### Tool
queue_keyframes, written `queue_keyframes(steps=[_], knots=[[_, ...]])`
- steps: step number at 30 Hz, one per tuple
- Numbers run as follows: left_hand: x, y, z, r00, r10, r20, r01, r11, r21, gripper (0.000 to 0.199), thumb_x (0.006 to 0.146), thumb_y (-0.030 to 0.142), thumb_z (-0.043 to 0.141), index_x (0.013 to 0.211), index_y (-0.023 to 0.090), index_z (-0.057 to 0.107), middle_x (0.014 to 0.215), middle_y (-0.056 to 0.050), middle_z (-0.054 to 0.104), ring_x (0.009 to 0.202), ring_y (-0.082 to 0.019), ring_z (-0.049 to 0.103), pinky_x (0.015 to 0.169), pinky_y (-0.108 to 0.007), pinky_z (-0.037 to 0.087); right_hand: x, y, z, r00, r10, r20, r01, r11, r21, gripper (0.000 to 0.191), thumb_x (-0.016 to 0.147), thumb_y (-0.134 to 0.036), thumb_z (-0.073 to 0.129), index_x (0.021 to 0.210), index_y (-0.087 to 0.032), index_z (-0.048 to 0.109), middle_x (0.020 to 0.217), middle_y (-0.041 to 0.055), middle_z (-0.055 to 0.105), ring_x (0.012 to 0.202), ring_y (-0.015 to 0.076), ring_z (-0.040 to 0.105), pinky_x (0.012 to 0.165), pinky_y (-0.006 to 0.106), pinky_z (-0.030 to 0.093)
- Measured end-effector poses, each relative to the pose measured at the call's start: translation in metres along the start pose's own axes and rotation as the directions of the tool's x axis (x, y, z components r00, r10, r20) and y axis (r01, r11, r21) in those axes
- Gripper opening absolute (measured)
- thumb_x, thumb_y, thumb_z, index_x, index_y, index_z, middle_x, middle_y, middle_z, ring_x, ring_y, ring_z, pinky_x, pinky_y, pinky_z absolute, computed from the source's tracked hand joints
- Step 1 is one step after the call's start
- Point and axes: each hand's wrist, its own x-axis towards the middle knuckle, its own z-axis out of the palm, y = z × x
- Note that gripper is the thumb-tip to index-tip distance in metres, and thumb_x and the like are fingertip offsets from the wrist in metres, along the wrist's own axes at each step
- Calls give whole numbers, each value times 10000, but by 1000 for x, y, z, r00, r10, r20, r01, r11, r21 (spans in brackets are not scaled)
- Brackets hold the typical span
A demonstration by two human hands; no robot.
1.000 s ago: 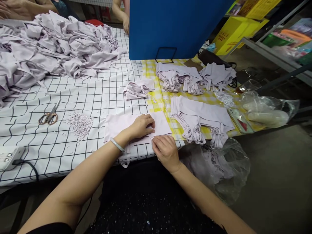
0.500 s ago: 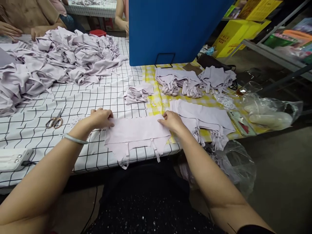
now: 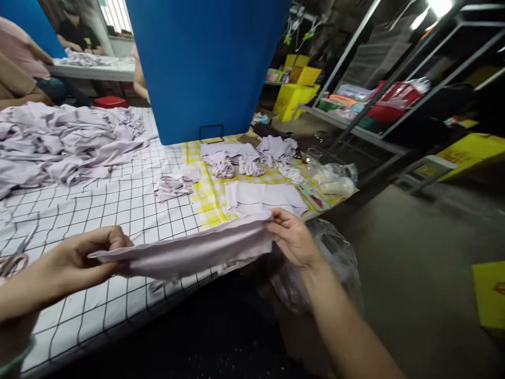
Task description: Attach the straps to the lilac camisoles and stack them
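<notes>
A pale lilac strappy top (image 3: 197, 250) is stretched between my hands above the front edge of the table. My left hand (image 3: 90, 255) pinches its left end between thumb and fingers. At the other end, my right hand (image 3: 292, 237) grips the upper corner. The straps hang underneath and are mostly hidden and blurred. Just beyond my right hand lies a stack of flat, folded lilac tops (image 3: 266, 196). Scissors (image 3: 13, 260) rest on the checked cloth near my left wrist.
A large lilac garment heap (image 3: 63, 142) covers the far left. One crumpled top (image 3: 177, 183) lies mid-table. Behind more stacked tops (image 3: 231, 157) stands a blue board (image 3: 209, 68). A phone (image 3: 310, 196) and a clear plastic bag (image 3: 335, 181) lie at right. Other people sit across the table.
Both hands have lifted the top off the table, pulling it taut and tilting it. The camera view has swung to the right, showing more shelving and floor.
</notes>
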Motion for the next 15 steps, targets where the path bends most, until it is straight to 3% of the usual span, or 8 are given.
queue_keyframes(steps=[4, 7, 10, 13, 15], knots=[[68, 34, 69, 1000, 1, -18, -9, 896, -444, 197, 748, 312, 786, 798, 251, 605, 623, 44, 573, 537, -106, 522, 464, -202, 429, -12, -27, -75, 949, -161, -269, 157, 987, -37, 346, 615, -417, 870, 866, -268, 684, 810, -5, 694, 725, 170, 657, 686, 308, 553], [129, 50, 111, 1000, 10, -22, -21, 775, -631, 308, 673, 317, 851, 852, 206, 625, 720, 17, 636, 611, -102, 576, 552, -206, 494, -5, -31, -117, 884, -219, -413, 217, 975, -53, 365, 580, -405, 899, 847, -257, 699, 796, -6, 696, 697, 156, 645, 661, 291, 541], [177, 52, 130, 999, -6, 45, 36, 721, -692, 388, 636, 322, 868, 911, 172, 640, 769, 0, 663, 651, -105, 603, 594, -209, 510, 14, -22, -145, 853, -189, -487, 201, 979, -28, 410, 544, -412, 916, 845, -237, 700, 796, -5, 702, 683, 141, 637, 656, 276, 529], [223, 43, 135, 995, -70, 68, 97, 746, -658, 423, 600, 275, 865, 944, 148, 653, 764, 2, 660, 624, -95, 592, 571, -203, 486, 50, -6, -165, 852, -185, -490, 164, 983, -87, 459, 538, -483, 894, 841, -220, 670, 798, -3, 699, 692, 138, 634, 685, 280, 522], [256, 34, 137, 988, -153, 20, 134, 786, -604, 399, 578, 226, 846, 916, 138, 653, 747, 0, 659, 611, -98, 591, 566, -212, 480, 84, 7, -176, 855, -209, -475, 140, 974, -176, 490, 537, -538, 859, 827, -214, 634, 781, -4, 688, 696, 143, 627, 697, 289, 513]])
